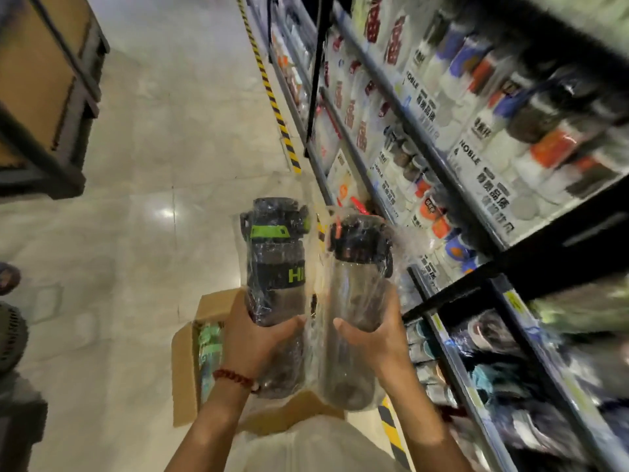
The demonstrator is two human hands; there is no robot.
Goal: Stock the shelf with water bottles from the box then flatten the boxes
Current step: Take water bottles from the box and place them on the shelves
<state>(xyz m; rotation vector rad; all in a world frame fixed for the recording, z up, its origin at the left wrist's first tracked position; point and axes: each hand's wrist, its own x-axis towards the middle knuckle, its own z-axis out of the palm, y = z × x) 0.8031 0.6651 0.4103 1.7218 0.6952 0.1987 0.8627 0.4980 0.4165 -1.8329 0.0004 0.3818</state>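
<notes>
Open cardboard box (185,369) on the tiled floor (136,199), green-capped bottles visible inside. Left hand (252,342), with a beaded bracelet (235,378) at the wrist, grips a plastic-wrapped dark bottle with green lid band (275,260) around its lower half. Just beside it, right hand (377,338) grips a wrapped clear bottle with black, orange-tabbed lid (357,284). Both are upright above the box. Stocked shelf (459,185) at right.
</notes>
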